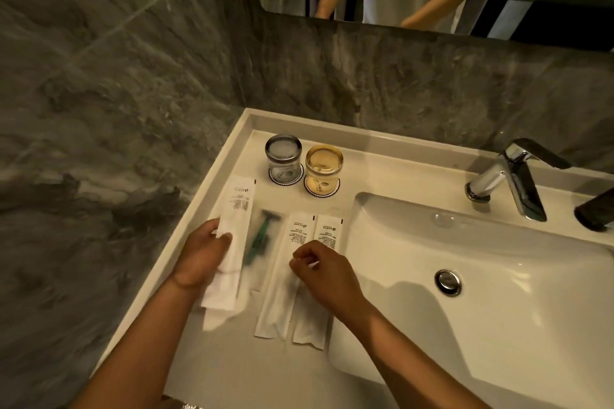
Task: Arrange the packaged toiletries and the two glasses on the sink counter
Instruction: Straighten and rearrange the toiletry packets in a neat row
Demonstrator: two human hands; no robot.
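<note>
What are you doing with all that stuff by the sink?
A person is tidying hotel toiletries on the sink counter. Their left hand holds the long white packet on the far left, beside the razor packet. Their right hand hovers over two white packets. Two glasses already stand on coasters behind.
</note>
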